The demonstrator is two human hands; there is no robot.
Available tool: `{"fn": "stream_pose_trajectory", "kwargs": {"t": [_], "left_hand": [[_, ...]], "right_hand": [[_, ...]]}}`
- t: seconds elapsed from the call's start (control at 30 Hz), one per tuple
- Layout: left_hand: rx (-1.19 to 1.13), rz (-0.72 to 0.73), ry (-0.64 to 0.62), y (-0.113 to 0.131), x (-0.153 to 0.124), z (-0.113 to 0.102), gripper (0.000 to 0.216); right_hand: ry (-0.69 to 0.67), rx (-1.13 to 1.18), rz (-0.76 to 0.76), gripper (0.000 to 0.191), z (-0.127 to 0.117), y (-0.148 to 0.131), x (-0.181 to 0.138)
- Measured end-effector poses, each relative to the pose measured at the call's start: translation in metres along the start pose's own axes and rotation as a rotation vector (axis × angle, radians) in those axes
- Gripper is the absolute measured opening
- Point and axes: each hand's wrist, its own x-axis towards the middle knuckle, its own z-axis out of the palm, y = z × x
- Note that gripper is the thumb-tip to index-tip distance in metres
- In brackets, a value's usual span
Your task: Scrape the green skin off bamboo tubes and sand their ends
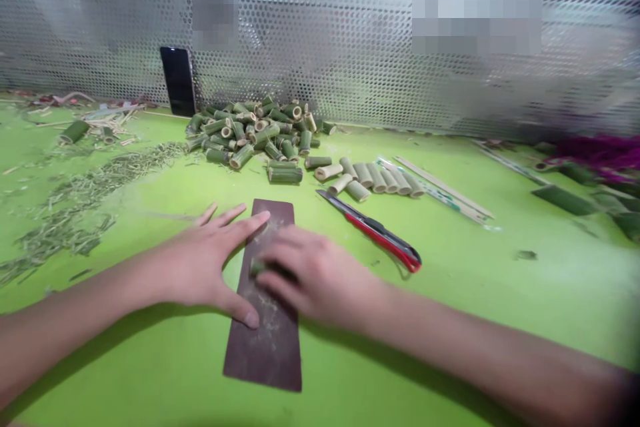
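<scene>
A brown strip of sandpaper (265, 360) lies lengthwise before me on the green table, dusted with pale powder. My left hand (205, 267) rests flat with its fingers spread, thumb and forefinger on the strip's left side. My right hand (315, 273), somewhat blurred, is closed round a short green bamboo piece (257, 267) against the middle of the sandpaper; most of that piece is hidden by the fingers. To the right of this hand lies a red and black utility knife (373, 227), its blade pointing up and left.
Behind the sandpaper is a heap of green bamboo pieces (260, 130). Several peeled, pale pieces (383, 179) lie in a row beside wrapped chopsticks (445, 190). Green shavings (100, 190) spread at left. A phone (179, 82) leans on the perforated metal wall (320, 33). Thicker bamboo (563, 200) lies at right.
</scene>
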Motion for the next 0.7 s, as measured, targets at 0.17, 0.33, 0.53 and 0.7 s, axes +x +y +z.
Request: {"fn": "stream_pose_trajectory", "kwargs": {"t": [0.17,0.33,0.53,0.7], "left_hand": [[-0.004,0.029,0.010,-0.0025,0.0009,0.0020,0.145],[-0.002,-0.002,-0.011,-0.0007,0.0007,0.0008,0.144],[-0.013,-0.006,-0.008,0.0014,0.0009,0.0003,0.144],[-0.015,-0.005,0.003,0.0022,0.0007,0.0012,0.145]], "right_hand": [[-0.022,0.043,-0.037,0.015,0.0003,-0.0021,-0.0013],[0.057,-0.042,0.141,0.016,0.0003,0.0006,0.0007],[0.056,-0.071,0.154,0.018,-0.0009,0.0040,0.0038],[0.017,-0.054,0.051,0.018,-0.0004,0.0047,0.0036]]}}
